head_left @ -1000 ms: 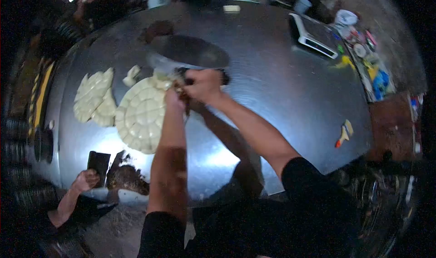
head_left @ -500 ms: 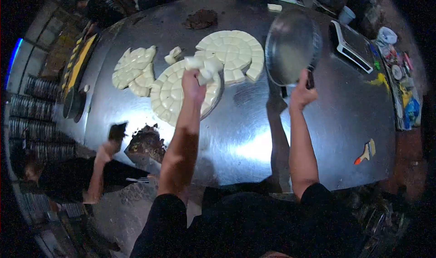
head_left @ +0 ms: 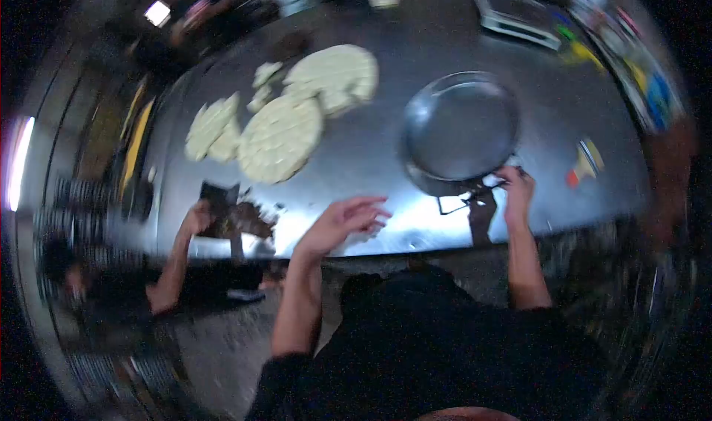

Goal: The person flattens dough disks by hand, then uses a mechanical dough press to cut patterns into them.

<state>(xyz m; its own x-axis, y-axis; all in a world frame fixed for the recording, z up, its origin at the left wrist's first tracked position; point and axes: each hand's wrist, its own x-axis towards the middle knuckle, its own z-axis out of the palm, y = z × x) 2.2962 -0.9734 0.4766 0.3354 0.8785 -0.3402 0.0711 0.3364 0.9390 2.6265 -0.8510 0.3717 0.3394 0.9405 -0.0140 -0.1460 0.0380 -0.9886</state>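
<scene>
My right hand (head_left: 517,189) grips the handle of a round metal frying pan (head_left: 461,128), which is low over the steel table on the right. Bare dark metal shows inside the pan's pale rim. Near the table's front edge, my left hand (head_left: 347,224) is open, its fingers stretched out to the right and holding nothing. Beyond it, to the upper left, lies a round slab of pale dough (head_left: 280,141) scored into pieces. A second dough round (head_left: 337,73) sits behind it, and a smaller dough slab (head_left: 211,130) lies farther left.
At the left, another person's hand (head_left: 197,218) holds a dark flat scraper (head_left: 219,199) beside a brown crumbly pile (head_left: 252,219). A brush (head_left: 586,163) lies on the table (head_left: 386,161) at the right. A scale (head_left: 514,19) stands at the back right.
My left hand has let go of the dough pieces and come back toward me, opening. The pan has come down and nearer to me in my right hand. The view has swung.
</scene>
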